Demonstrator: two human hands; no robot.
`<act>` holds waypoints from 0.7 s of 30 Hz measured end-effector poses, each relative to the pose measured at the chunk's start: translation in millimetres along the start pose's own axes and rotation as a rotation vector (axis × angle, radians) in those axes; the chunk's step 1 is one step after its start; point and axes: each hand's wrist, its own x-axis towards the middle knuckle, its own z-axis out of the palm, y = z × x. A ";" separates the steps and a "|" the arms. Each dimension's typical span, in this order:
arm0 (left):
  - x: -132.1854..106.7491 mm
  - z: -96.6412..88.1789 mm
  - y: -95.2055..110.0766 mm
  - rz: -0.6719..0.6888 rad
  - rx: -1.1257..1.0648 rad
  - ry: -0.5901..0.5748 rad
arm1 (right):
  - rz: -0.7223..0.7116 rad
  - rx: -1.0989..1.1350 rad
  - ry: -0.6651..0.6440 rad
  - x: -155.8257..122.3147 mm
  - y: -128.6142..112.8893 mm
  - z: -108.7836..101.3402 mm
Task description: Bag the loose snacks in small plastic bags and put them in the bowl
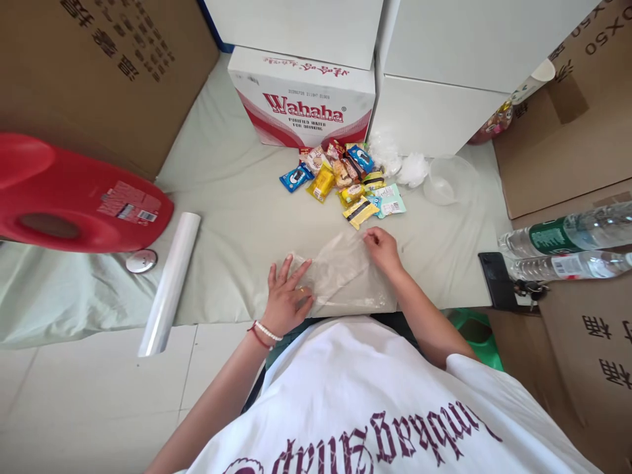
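A thin, clear plastic bag [340,273] lies flat and wrinkled on the cloth near the front edge of the table. My left hand [288,295] rests at its left side, fingers spread. At the bag's upper right corner, the fingers of my right hand [383,250] are closed in a pinch on the plastic. Just beyond the bag is a pile of small wrapped snacks [323,182] in yellow, blue, red and pale green packets. White crumpled plastic [413,170] and a translucent bowl [442,184] are to the right of the pile.
A Wahaha water carton [306,102] and white boxes [439,112] stand behind. On the left are a red jug [89,197], a round tin [141,261] and a plastic film roll [170,283]. A phone [498,280], keys [533,289] and water bottles [567,230] lie at right.
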 end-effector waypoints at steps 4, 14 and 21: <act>-27.0 -14.7 -6.7 0.007 -0.081 -0.094 | 0.158 0.216 0.137 -1.0 15.5 -25.8; 24.0 -31.7 27.6 0.034 0.108 0.098 | 0.155 0.166 0.115 -10.6 15.1 -36.8; 67.9 31.3 26.9 0.112 0.223 -0.122 | 0.164 0.047 0.155 -18.0 28.3 -45.1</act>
